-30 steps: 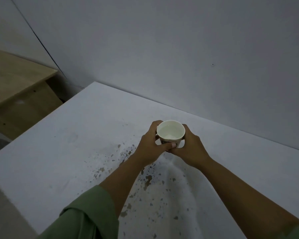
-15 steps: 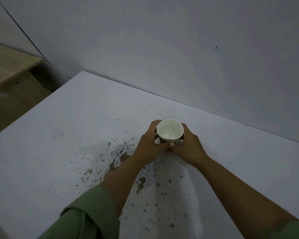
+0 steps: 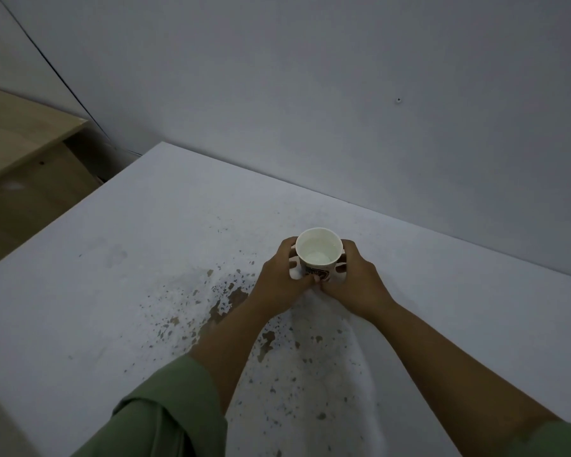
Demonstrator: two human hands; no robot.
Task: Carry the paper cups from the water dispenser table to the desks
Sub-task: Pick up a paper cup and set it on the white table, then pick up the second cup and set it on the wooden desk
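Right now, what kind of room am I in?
Probably a plain office or workroom: a worn white desk with chipped paint against a bare grey wall, a light wooden desk beside it, and both hands around a white paper cup.

Dim, flat, bluish light is filling the frame, and no source is showing. The wall [image 3: 343,94] is darkening toward the top corners. Soft shadows are lying under the arms on the table [image 3: 112,308]. Straight edges are bowing from wide-angle distortion; everything is looking slightly soft.
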